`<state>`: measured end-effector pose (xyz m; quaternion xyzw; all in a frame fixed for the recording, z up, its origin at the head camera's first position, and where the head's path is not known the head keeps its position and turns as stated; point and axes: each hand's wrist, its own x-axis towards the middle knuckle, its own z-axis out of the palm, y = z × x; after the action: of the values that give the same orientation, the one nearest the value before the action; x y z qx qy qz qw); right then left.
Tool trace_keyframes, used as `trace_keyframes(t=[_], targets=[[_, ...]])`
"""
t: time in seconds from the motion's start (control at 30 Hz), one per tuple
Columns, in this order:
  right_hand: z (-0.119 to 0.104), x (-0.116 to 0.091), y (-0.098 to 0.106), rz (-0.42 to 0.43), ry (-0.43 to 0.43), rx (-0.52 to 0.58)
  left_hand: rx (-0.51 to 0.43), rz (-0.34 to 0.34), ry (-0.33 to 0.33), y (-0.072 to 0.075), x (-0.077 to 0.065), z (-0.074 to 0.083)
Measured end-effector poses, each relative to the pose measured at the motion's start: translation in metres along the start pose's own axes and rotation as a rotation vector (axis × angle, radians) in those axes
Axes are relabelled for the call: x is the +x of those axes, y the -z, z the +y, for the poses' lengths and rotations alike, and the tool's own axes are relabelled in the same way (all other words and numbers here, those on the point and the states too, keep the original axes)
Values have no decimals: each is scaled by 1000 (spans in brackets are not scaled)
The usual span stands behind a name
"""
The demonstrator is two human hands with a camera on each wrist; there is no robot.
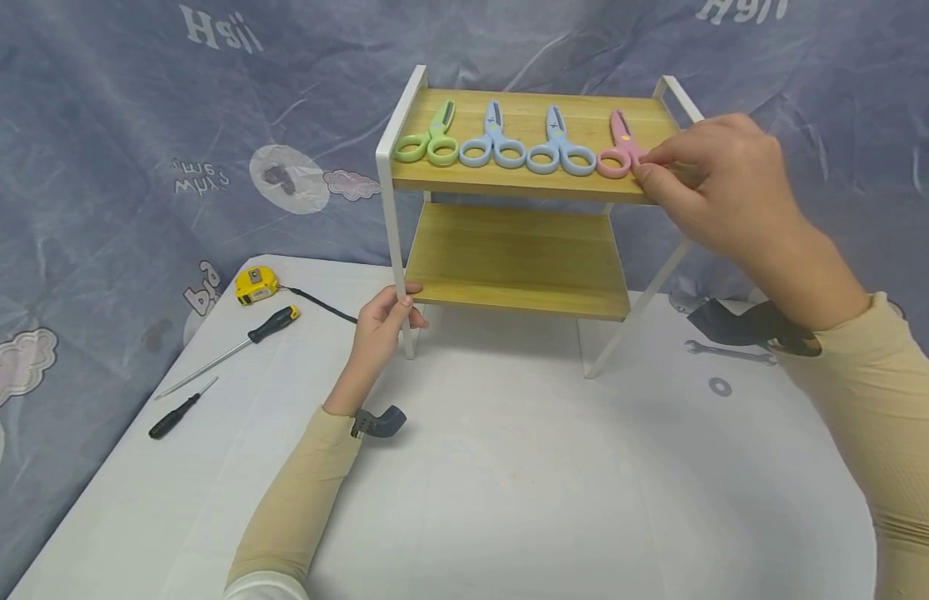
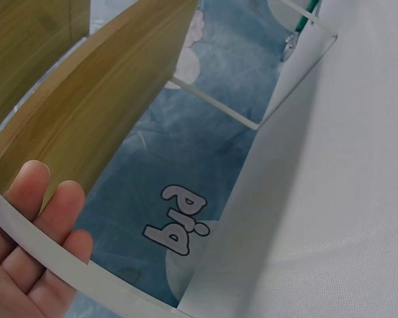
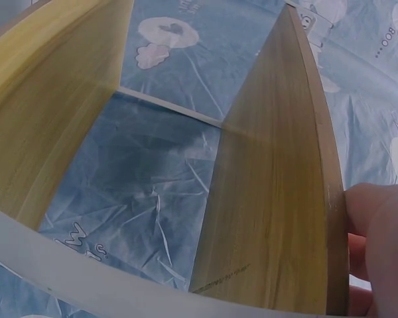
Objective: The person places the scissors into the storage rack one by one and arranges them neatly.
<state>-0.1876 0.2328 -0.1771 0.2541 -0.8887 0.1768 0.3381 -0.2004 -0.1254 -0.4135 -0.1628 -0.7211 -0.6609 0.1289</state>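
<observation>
On the top board of a small two-tier wooden shelf [image 1: 509, 258] with a white metal frame, a row of scissors lies with blades pointing back. From the left come green scissors [image 1: 439, 129], two light blue pairs [image 1: 494, 125] [image 1: 556, 127] and pink scissors [image 1: 621, 127] at the right. My right hand [image 1: 734, 187] pinches the right handle loop of the pink pair between thumb and fingers, at the board's front edge. Lower down, my left hand [image 1: 377, 325] grips the white left front leg [image 2: 113, 288] beside the lower board, its fingers curled round the metal.
Left on the white table [image 1: 494, 500] lie a yellow tape measure [image 1: 257, 285] with a black cord [image 1: 322, 303], a long screwdriver [image 1: 273, 325] and a short black screwdriver [image 1: 176, 417]. A wrench [image 1: 730, 353] and a washer [image 1: 711, 386] lie to the right. Patterned cloth [image 1: 119, 208] hangs behind.
</observation>
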Motion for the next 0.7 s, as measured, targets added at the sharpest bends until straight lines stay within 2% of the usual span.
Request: trace_keyframes(t=[0.7], targets=[[2,-1,-1,19,16,2,7,2,0,-1,-1,2]])
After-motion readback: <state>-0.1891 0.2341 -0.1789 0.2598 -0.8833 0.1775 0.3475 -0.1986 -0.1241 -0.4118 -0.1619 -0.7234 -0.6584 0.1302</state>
